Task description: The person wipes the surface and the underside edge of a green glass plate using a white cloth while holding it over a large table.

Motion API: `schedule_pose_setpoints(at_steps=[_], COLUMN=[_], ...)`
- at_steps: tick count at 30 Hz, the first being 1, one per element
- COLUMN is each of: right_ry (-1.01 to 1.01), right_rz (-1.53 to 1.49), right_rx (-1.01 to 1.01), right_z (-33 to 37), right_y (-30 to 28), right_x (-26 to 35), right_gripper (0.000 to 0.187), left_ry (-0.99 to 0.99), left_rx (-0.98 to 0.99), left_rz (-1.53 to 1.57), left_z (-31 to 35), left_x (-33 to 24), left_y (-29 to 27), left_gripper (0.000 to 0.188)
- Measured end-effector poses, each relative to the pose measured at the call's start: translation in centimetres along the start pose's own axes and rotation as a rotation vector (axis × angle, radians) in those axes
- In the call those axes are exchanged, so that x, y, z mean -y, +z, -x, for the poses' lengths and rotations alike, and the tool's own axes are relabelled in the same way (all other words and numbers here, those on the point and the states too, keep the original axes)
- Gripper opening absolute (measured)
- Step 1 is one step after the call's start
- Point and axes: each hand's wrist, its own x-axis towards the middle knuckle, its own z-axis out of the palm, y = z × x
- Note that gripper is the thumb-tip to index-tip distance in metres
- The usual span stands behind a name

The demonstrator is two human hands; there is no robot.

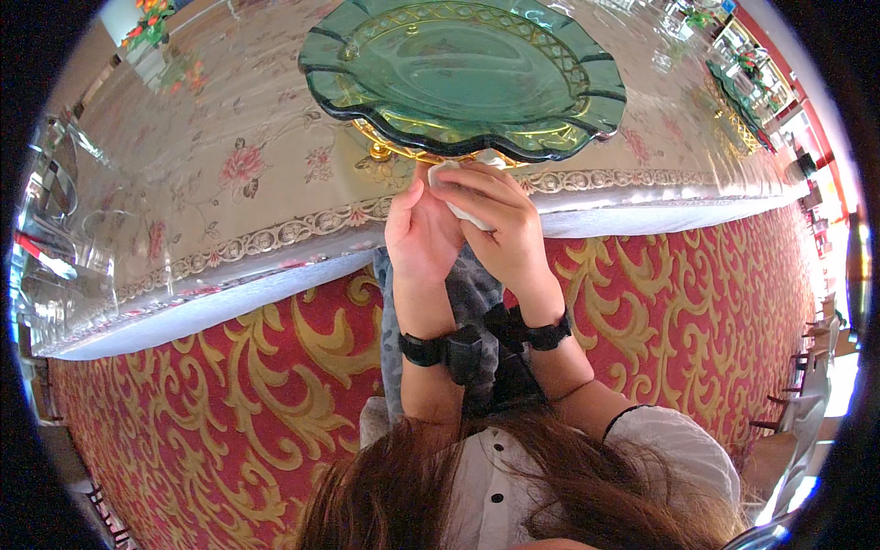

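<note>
A large green glass plate (pixel 458 69) with a wavy rim and gold lattice trim rests on a gold stand (pixel 394 151) at the table's near edge. Just under its front rim, my two hands are close together. My right hand (pixel 504 220) is closed on a crumpled white tissue (pixel 469 216), its fingers bent over it beside the stand. Palm toward me, my left hand (pixel 423 229) has its thumb apart and its fingers stretched up toward the stand. The tips of the left fingers are mostly hidden behind the right hand, the tissue and the plate rim.
A floral tablecloth (pixel 206 197) with a lace-patterned border covers the table under a shiny clear sheet. Glassware (pixel 55 247) crowds the far left. Another green plate (pixel 738 105) stands at the right. Chairs (pixel 793 403) line the right side over a red and gold carpet (pixel 293 367).
</note>
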Motion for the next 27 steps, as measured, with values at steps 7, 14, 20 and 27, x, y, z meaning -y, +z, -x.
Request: schedule_pose_setpoints(at_steps=[7,14,20,27], right_ry=[0.003,0.088,0.079,0.172], right_rz=[0.132,0.079,0.108,0.047], right_rx=[-0.093,-0.219,-0.163,-0.062], right_z=[0.5,1.3,0.8,0.5], right_y=[0.0,0.3,0.9,0.0], right_x=[-0.3,-0.5,0.1,0.5], right_gripper=[0.034,0.034,0.038,0.036], left_ry=[0.001,0.018,0.004,0.012], left_rx=[-0.027,-0.018,-0.004,0.048], left_rz=[-0.092,-0.103,-0.102,-0.05], left_z=[-0.2,-0.5,-0.3,-0.3], left_x=[0.2,0.3,0.2,0.3], left_y=[0.8,1.7,0.6,0.3], left_gripper=[0.054,0.066,0.061,0.059])
